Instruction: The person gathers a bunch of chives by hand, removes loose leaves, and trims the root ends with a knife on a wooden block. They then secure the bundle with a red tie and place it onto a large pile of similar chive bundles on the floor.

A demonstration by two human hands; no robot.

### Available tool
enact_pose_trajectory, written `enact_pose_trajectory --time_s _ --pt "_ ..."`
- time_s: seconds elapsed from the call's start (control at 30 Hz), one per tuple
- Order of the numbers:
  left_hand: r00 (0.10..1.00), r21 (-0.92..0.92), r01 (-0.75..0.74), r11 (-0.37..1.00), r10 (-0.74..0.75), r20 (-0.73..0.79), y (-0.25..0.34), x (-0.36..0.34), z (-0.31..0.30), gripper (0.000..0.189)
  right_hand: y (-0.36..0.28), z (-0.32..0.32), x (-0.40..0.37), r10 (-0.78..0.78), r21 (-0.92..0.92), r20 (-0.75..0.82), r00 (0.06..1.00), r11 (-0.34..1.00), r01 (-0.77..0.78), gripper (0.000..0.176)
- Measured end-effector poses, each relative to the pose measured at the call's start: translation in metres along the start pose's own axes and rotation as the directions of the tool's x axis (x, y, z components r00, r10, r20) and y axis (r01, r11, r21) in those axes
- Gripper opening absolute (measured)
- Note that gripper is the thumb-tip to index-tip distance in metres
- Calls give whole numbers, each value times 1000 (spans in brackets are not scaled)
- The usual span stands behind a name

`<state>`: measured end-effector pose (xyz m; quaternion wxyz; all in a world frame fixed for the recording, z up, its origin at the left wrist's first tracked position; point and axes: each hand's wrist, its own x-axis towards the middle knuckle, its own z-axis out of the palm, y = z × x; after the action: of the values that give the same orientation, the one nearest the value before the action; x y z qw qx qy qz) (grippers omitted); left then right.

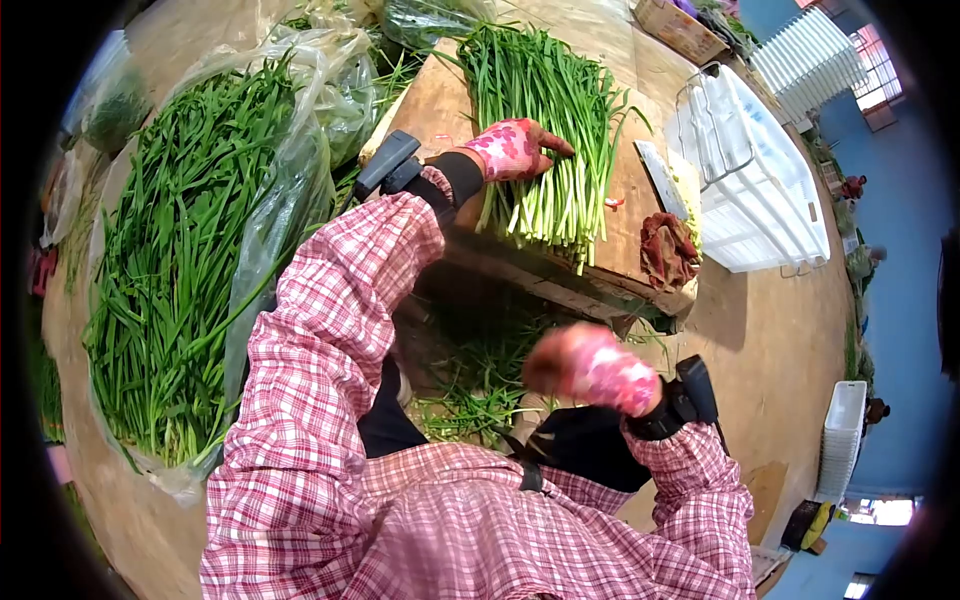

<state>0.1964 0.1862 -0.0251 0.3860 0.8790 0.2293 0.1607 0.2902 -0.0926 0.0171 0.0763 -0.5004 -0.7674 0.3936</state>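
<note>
A thick pile of long green stalks with pale lower ends [545,205], like garlic chives, lies across a wooden board [440,100]. My left hand [512,150], in a pink patterned glove, rests on the pile from its left side, index finger and thumb stretched over the stalks. In the same kind of glove, my right hand [590,368] hangs in the air in front of the board, above my lap; motion smears its fingers. To the right of the pile lie a broad knife blade [660,178] and a crumpled brownish-red cloth [668,252].
A large open plastic bag [250,290] full of green leafy stalks [180,260] stands on the left. Cut leaves [470,400] litter the floor between my legs. White plastic crates [745,180] stand right of the board, with more stacked behind [808,62] and at right [842,440].
</note>
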Motion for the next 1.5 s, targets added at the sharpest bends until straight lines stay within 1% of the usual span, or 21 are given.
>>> enact_pose_trajectory --time_s 0.03,0.07,0.17,0.23,0.33,0.4,0.47,0.5,0.6,0.63,0.67,0.73,0.83,0.93,1.03,1.07,1.13,1.27,1.4,1.43,1.5 --pt "998 -34 -49 998 48 -40 3 -5 -2 40 4 -5 6 -24 -157 -288 957 987 -22 13" --pt "999 -63 50 997 -51 -15 7 -8 -7 36 0 -19 8 88 -56 -459 884 990 -128 11" --pt "991 -116 -21 993 5 -135 6 -17 -32 35 -5 -50 6 121 11 -586 801 990 -142 14" --pt "910 96 46 994 -3 -414 -5 -36 -52 22 23 -65 6 240 219 -725 646 969 -114 16" --pt "890 378 417 826 -287 -355 -55 -62 -75 34 93 -93 5 496 304 -691 526 859 -412 31" --pt "905 439 424 792 -349 -244 -64 -84 -72 39 137 -96 13 713 564 -532 457 701 -437 40" --pt "924 321 377 869 -328 -197 -72 -88 -61 42 152 -93 25 773 692 -494 399 627 -358 50" --pt "925 210 364 908 -325 -197 -70 -87 -57 45 239 -88 37 661 469 -650 374 737 -486 56" --pt "910 -27 382 924 -381 -162 -55 -80 -51 43 199 -93 51 674 513 -662 330 727 -456 53" --pt "884 -313 391 865 -448 -132 -44 -79 -47 37 194 -91 57 637 550 -692 340 770 -322 42" --pt "892 -449 360 818 -443 -91 -45 -77 -47 35 188 -94 60 741 741 -558 372 647 -178 32" --pt "892 -567 287 772 -430 -135 -30 -75 -43 31 190 -92 67 758 804 -547 354 594 -29 24" --pt "903 -542 255 801 -398 -164 -46 -69 -36 28 205 -89 63 671 871 -487 558 418 257 22" --pt "923 -471 224 853 -341 -179 -50 -64 -38 28 175 -88 65 787 859 -511 344 452 242 20" --pt "926 -507 254 824 -358 -118 -47 -67 -44 22 180 -85 64 817 861 -479 321 364 356 20" --pt "959 -459 172 872 -254 -123 -63 -66 -42 21 178 -86 66 818 852 -478 321 343 395 20" --pt "928 -322 308 895 -357 -106 -58 -61 -49 22 180 -88 64 823 858 -460 333 315 407 23" --pt "969 -116 168 979 -186 -163 -70 -63 -51 28 181 -91 55 817 877 -426 387 269 398 22" --pt "906 -624 357 695 -420 51 -54 -69 -56 45 165 -91 53 801 886 -440 405 315 340 26" --pt "903 -815 343 467 -404 148 -50 -71 -59 48 172 -92 53 793 892 -434 427 312 328 26" --pt "910 -842 302 447 -398 115 -53 -72 -53 42 177 -91 54 793 892 -434 427 313 326 27"
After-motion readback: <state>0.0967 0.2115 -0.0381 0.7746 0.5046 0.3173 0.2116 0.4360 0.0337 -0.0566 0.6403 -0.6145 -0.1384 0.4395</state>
